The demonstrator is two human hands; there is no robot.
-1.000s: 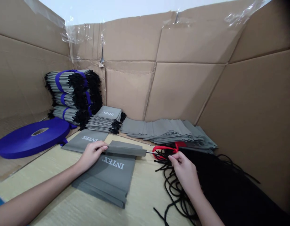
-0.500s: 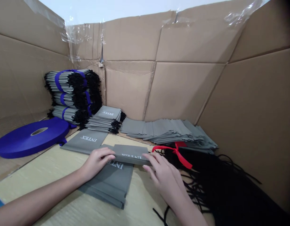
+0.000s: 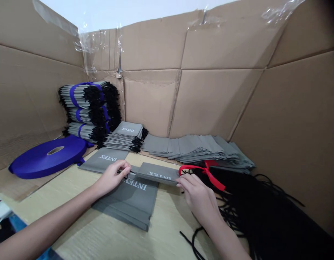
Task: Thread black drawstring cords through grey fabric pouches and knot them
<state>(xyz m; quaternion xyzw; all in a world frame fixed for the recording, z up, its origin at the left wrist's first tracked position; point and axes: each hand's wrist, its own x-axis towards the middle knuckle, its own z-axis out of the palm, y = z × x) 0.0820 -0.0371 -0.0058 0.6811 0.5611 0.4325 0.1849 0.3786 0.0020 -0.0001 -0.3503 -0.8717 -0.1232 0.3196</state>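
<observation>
Grey INTEX bag (image 3: 156,173) lies folded between my hands, left hand (image 3: 111,177) pinching one end, right hand (image 3: 199,200) loosely open, fingertips just touching the other. Can't really make out what's under my left thumb, though.

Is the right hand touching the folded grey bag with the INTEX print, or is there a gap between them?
Touching: the head view shows the right hand with its fingertips against the lower right end of the folded grey bag, near the red ribbon.

Both forearms enter from the bottom corners: left forearm (image 3: 45,225) long and low, right forearm (image 3: 225,231) steeper. Left hand (image 3: 111,177) palm down, fingers curled inward. Right hand (image 3: 199,200) palm down, fingers extended toward the left hand, hands apart.
</observation>
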